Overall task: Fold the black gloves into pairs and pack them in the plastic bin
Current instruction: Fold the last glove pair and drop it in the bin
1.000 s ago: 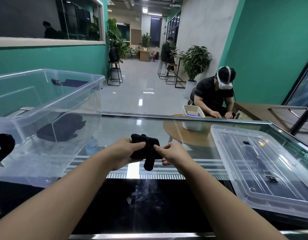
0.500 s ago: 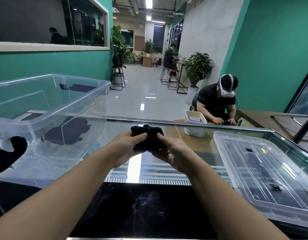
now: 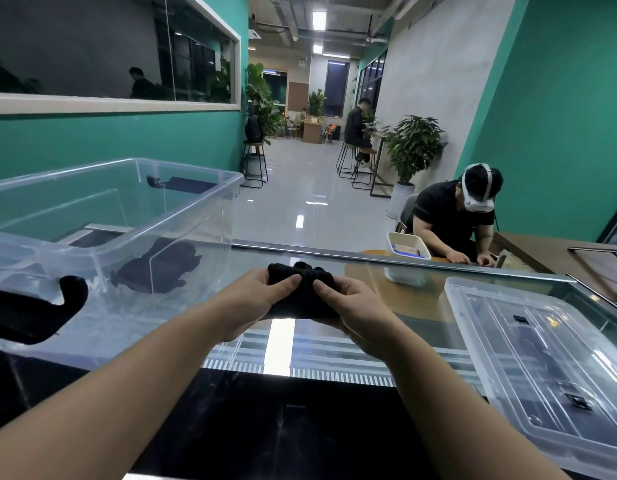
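Note:
A bundle of folded black gloves point(image 3: 301, 296) is held above the glass tabletop in the middle of the view. My left hand point(image 3: 255, 299) grips its left side and my right hand point(image 3: 355, 306) grips its right side, thumbs on top. The clear plastic bin point(image 3: 182, 209) stands at the left, with a dark glove bundle point(image 3: 158, 268) lying on its floor. Another black glove point(image 3: 33, 310) hangs over the bin's near wall at the far left.
The bin's clear lid point(image 3: 542, 344) lies upside down at the right on the glass table point(image 3: 334, 268). Beyond the table a person in a headset point(image 3: 452, 220) sits at a round wooden table with a white tray point(image 3: 407, 245).
The dangling end of the gloves has been tucked in, so the bundle is now compact. My hands have drawn closer around it and the view has tilted upward.

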